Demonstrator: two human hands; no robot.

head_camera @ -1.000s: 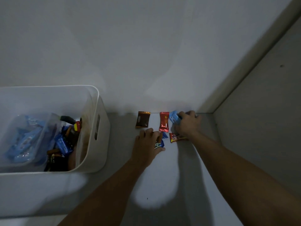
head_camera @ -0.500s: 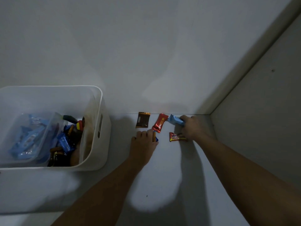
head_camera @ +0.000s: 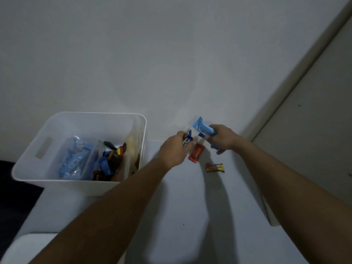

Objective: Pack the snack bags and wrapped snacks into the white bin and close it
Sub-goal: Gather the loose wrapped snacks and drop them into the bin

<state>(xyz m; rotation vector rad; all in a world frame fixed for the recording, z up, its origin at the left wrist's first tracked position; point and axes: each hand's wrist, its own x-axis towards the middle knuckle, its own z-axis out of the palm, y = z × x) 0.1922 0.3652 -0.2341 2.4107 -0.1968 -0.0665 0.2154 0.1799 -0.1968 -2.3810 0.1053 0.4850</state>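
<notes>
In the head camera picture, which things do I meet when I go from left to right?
white bin → left hand holding dark blue snack → red snack → yellow-red snack → right hand

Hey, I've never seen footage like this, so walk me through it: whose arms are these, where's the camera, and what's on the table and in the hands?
There is no machine here. The two bare arms belong to a person, and the single picture comes from a wide-angle camera worn on their head, looking forward and down.

The left hand has its grip closed on a small dark blue wrapped snack. The right hand holds a light blue wrapped bar lifted above the surface.

On the white table, a red wrapped snack lies just beside the left hand, and a red and yellow wrapped snack lies apart, nearer the right arm.

To the left stands the white bin, open, with no lid in sight. It already holds blue packets and dark wrapped snacks.
</notes>
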